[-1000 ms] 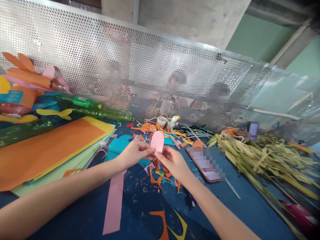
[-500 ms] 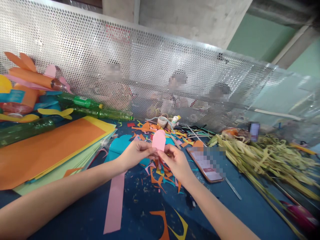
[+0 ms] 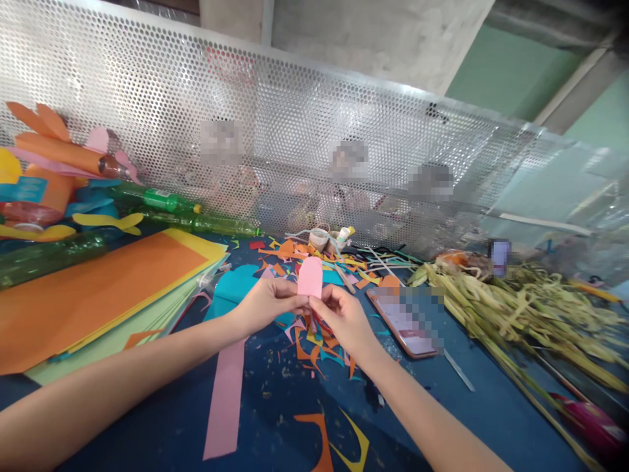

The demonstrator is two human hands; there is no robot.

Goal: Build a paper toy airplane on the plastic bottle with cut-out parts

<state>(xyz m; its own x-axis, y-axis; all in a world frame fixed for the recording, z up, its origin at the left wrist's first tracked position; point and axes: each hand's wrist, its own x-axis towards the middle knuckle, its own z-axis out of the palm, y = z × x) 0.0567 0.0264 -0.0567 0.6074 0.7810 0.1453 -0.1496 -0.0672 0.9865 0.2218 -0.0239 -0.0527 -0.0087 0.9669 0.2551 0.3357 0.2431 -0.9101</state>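
Between my two hands stands a small pink piece of paper (image 3: pixel 310 276) with a rounded top, held upright by its lower edge. My left hand (image 3: pixel 272 298) pinches its lower left side between thumb and fingers. At the lower right, my right hand (image 3: pixel 346 318) closes thumb and fingers on the same piece. The thumbs nearly meet in front of it. Coloured paper scraps (image 3: pixel 314 351) lie on the table just beneath the hands. A long pink paper strip (image 3: pixel 225 406) lies below my left wrist, and blue paper (image 3: pixel 236 283) shows behind that hand.
Stacked orange, yellow and green paper sheets (image 3: pixel 108 288) lie left, with green plastic bottles (image 3: pixel 171 200) beyond. A phone (image 3: pixel 403 324) rests right of my right hand, near dried husks (image 3: pixel 515 314). A perforated metal panel (image 3: pixel 295 131) closes the back, with blurred people in it.
Almost nothing differs. The pink paper piece and the fingers around it have shifted very slightly left and down; both hands keep their hold.
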